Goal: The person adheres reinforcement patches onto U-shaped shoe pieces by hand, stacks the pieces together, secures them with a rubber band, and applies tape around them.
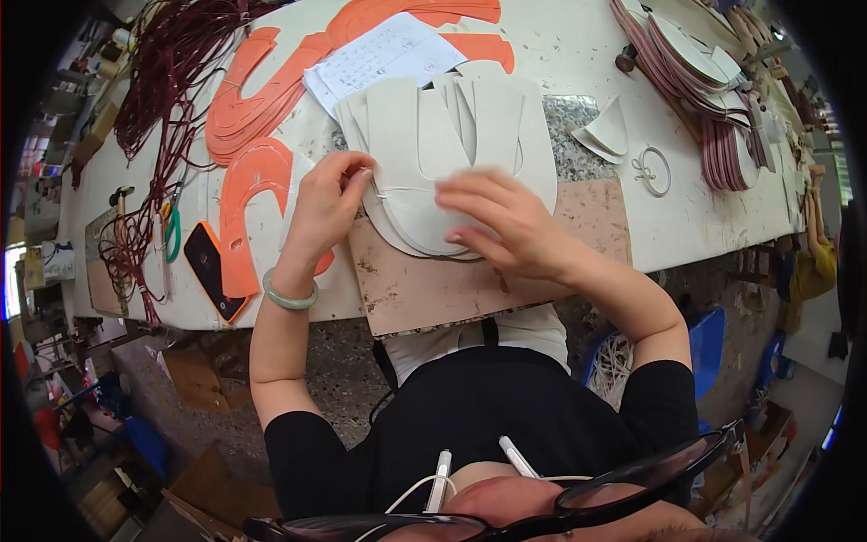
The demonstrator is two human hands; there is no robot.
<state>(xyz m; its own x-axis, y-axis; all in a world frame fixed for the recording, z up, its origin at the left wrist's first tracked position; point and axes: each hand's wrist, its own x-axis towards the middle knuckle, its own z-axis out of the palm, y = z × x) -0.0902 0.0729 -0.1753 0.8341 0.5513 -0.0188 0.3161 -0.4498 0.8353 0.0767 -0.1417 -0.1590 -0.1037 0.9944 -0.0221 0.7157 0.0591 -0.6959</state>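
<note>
A stack of white U-shaped cut pieces (393, 117) lies in front of me, its rounded end toward me. A thin white string (404, 189) runs across the stack. At the stack's left edge my left hand (332, 194) is closed in a pinch, apparently on the string's end; the fingertips hide most of it. My right hand (506, 221) is over the rounded end, slightly blurred, its fingers apart and nothing seen in them. Under the stack's near part lies a pinkish-brown board (578, 235), which reaches the table's front edge.
To the left are orange U-shaped pieces (237, 203), a phone (212, 271), green-handled scissors (173, 230) and dark red cords (167, 72). Written papers (384, 59) lie behind the stack. At right are small white pieces (607, 131), a string loop (655, 172) and bundled pieces (727, 149).
</note>
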